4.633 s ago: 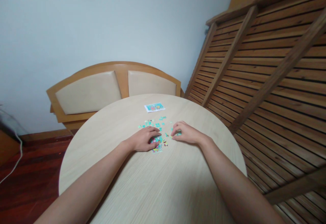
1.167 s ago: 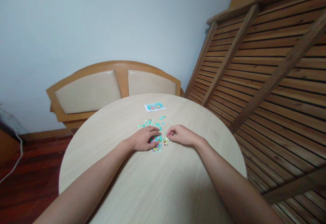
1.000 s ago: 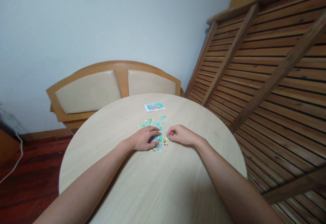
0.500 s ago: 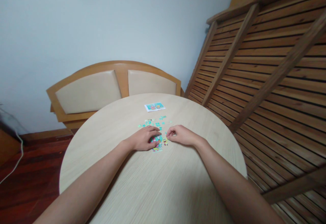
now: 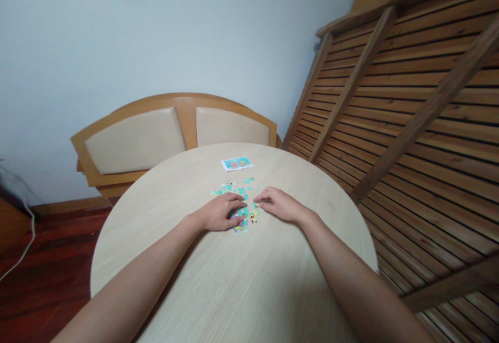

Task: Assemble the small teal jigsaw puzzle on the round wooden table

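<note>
On the round table lies a partly joined jigsaw puzzle (image 5: 240,227) with bright cartoon figures. My left hand (image 5: 223,212) rests over its left side, fingers spread, hiding part of it. A yellow cartoon-face section (image 5: 253,215) sits at the puzzle's right. Just above that section, my right hand (image 5: 276,203) has its thumb and index finger slightly apart beside a small teal puzzle piece (image 5: 255,206). Whether the fingertips touch this piece is too small to tell. Several loose teal puzzle pieces (image 5: 241,190) are scattered beyond my hands.
A picture card (image 5: 237,163) with similar cartoon figures lies toward the far side of the table (image 5: 187,280). Behind the table stands a padded wooden headboard (image 5: 136,137) against the wall. A slatted wooden frame (image 5: 390,99) leans at the right.
My right hand has shifted slightly up and away from the yellow section, and its pinched fingers have parted. My left hand stays in place on the puzzle.
</note>
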Action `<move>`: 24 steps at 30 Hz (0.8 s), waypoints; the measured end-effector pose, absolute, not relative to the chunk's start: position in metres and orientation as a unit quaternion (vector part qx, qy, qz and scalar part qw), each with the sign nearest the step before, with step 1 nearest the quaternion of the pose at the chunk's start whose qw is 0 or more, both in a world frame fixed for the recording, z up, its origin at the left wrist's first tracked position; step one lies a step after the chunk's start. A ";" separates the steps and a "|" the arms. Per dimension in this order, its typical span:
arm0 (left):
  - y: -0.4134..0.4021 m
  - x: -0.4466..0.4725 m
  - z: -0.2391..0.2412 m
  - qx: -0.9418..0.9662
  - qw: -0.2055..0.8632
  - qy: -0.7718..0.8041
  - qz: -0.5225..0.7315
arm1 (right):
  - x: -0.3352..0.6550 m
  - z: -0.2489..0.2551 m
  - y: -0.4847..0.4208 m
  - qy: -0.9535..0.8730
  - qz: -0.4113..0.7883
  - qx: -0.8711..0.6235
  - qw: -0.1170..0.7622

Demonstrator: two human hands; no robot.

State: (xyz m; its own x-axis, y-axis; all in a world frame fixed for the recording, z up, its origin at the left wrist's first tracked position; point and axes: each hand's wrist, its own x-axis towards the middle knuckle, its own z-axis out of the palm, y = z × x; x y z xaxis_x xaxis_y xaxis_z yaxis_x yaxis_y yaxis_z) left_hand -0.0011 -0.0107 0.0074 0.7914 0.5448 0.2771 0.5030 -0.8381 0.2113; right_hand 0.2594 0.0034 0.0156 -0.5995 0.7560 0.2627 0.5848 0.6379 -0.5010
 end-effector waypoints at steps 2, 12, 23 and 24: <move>-0.010 -0.001 0.006 0.944 0.063 0.275 0.169 | 0.259 0.015 0.003 -0.881 0.179 -0.376 0.224; -0.012 -0.002 0.009 0.945 0.061 0.276 0.162 | 0.268 0.011 0.008 -0.870 0.142 -0.418 0.218; -0.011 -0.002 0.007 0.944 0.063 0.275 0.168 | 0.267 0.013 0.004 -0.871 0.140 -0.430 0.193; -0.011 -0.002 0.007 0.944 0.063 0.276 0.168 | 0.267 0.012 0.004 -0.870 0.139 -0.432 0.192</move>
State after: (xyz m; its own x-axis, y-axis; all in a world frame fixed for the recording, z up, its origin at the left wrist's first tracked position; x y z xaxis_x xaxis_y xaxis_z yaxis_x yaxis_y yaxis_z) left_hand -0.0024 -0.0107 0.0073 0.7908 0.5431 0.2821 0.5007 -0.8392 0.2122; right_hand 0.2674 0.0044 0.0121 -0.5534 0.8048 0.2145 0.6979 0.5886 -0.4080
